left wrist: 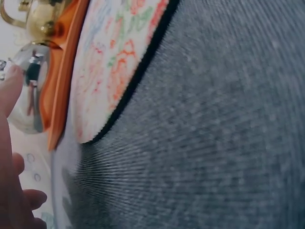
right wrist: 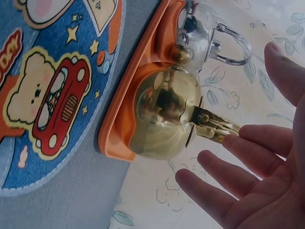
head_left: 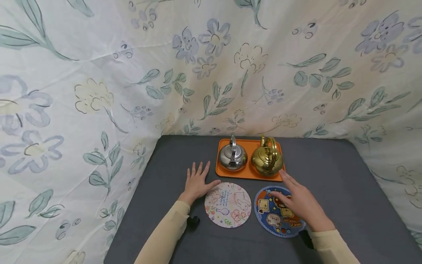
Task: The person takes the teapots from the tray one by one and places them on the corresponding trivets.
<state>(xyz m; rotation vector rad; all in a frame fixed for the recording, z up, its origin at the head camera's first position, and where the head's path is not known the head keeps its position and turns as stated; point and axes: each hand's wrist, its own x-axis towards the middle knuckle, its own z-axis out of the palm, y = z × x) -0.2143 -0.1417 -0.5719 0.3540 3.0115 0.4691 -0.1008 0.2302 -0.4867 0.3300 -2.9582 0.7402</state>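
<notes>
A silver kettle [head_left: 225, 160] and a gold kettle [head_left: 262, 164] stand side by side on an orange tray [head_left: 248, 147]. With fingers spread, my left hand [head_left: 196, 186] is left of the tray, its thumb at the upper edge of a white round mat [head_left: 227, 209] printed with flowers. My right hand [head_left: 304, 205] is held over a blue round mat [head_left: 273, 223] with cartoon bears, partly covering it. Its fingers point toward the gold kettle, with the fingertips near the tray's front right corner. In the right wrist view those fingers are extended with nothing held.
A dark grey cloth [head_left: 230, 249] covers the table beneath the mats and tray. Behind and along the sides hangs a pale floral curtain [head_left: 211, 99], reaching the table's back edge just beyond the tray. Dark wrist-camera pieces show by both sleeves.
</notes>
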